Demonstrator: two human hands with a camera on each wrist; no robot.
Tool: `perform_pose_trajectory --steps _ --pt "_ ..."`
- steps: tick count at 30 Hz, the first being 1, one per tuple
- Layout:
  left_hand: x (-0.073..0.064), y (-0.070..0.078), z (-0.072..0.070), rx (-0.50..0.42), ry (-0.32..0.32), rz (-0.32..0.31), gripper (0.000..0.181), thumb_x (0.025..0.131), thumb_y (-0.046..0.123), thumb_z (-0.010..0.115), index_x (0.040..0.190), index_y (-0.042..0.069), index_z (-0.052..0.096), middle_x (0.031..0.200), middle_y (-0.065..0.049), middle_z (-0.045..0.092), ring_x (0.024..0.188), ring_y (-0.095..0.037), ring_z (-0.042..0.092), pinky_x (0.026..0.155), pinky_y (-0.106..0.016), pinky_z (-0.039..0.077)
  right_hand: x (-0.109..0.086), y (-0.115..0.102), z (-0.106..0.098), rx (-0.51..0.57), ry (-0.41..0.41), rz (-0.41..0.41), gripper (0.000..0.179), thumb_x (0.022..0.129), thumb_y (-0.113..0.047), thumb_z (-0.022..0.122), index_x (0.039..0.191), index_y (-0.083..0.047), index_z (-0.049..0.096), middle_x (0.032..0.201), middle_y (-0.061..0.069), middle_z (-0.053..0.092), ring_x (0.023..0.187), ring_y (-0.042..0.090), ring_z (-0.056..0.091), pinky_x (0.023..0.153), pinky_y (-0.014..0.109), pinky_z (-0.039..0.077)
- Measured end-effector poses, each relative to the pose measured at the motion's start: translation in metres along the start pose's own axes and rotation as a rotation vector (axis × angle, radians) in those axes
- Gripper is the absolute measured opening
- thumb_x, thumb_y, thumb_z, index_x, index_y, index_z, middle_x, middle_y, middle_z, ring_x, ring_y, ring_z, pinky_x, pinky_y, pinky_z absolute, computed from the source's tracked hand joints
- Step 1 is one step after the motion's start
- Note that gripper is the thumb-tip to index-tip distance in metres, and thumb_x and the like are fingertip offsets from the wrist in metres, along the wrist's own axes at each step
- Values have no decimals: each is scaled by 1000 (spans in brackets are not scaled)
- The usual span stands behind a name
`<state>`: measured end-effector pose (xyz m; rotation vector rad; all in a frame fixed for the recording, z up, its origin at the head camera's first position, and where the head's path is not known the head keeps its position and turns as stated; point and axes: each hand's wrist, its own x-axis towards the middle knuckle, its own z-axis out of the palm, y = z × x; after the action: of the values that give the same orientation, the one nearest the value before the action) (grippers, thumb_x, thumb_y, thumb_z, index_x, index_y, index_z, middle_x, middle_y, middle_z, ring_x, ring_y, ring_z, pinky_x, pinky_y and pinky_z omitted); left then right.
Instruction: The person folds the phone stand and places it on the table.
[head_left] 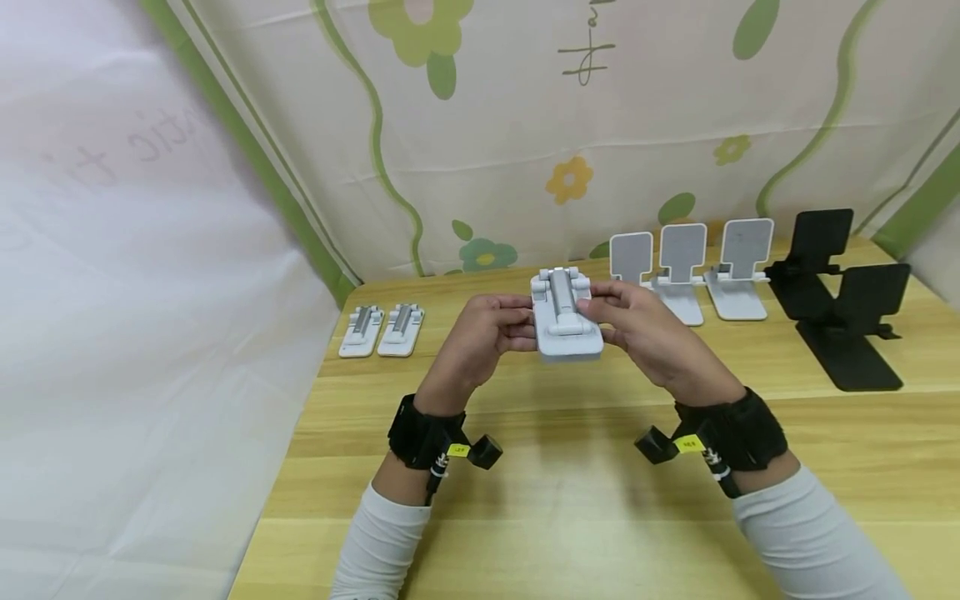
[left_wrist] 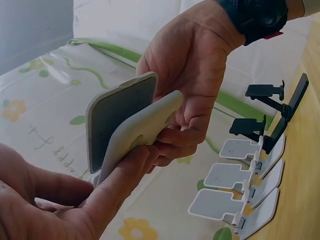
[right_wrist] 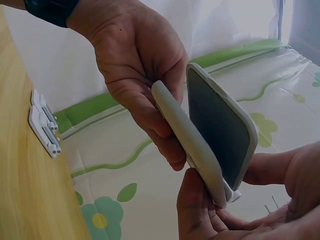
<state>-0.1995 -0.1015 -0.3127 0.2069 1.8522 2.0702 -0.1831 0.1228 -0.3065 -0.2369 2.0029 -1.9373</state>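
Both hands hold a white phone stand [head_left: 567, 337] above the table in the head view, its hinged arm side facing up. My left hand [head_left: 486, 340] grips its left edge, fingers reaching beneath. On the opposite edge, my right hand [head_left: 651, 335] grips with the thumb by the arm [head_left: 562, 296]. Both wrist views show the stand partly folded, its grey-padded plate [right_wrist: 220, 125] angled a little apart from the white base [right_wrist: 192, 142]. In the left wrist view, the right hand's fingers curl at the base [left_wrist: 137, 132].
Two folded white stands [head_left: 401, 330] lie at the left of the wooden table [head_left: 555, 517]. Three unfolded white stands [head_left: 738, 271] are lined up at the back right, beside two unfolded black stands [head_left: 862, 333]. A flower-patterned cloth [head_left: 510, 167] hangs behind the table.
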Motion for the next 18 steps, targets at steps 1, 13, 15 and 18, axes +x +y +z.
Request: perform_pose_trajectory --steps 1,13,15,18 --pt "0 0 0 -16 -2 1 35 108 6 46 134 -14 58 91 -10 74 76 -13 74 71 -25 63 0 0 0 -1 -1 0 64 109 -27 53 156 6 24 147 19 41 127 22 49 93 19 52" --pt "1 0 0 125 -17 3 37 102 14 64 132 -8 62 121 -25 71 85 -15 74 78 -28 62 3 2 0 -18 1 -5 61 108 -20 52 154 7 24 143 22 42 122 24 51 90 19 54" --pt "1 -1 -1 138 -21 18 35 102 12 63 131 -8 63 122 -26 71 85 -15 75 80 -29 63 3 2 1 -15 3 -8 58 108 -18 52 152 8 25 139 20 44 118 22 53 89 20 54" --pt "0 -2 0 149 -22 31 32 102 9 62 129 -8 64 120 -26 72 86 -17 76 81 -31 63 3 3 2 -13 3 -16 55 108 -14 52 149 9 25 133 19 45 113 18 54 89 20 55"
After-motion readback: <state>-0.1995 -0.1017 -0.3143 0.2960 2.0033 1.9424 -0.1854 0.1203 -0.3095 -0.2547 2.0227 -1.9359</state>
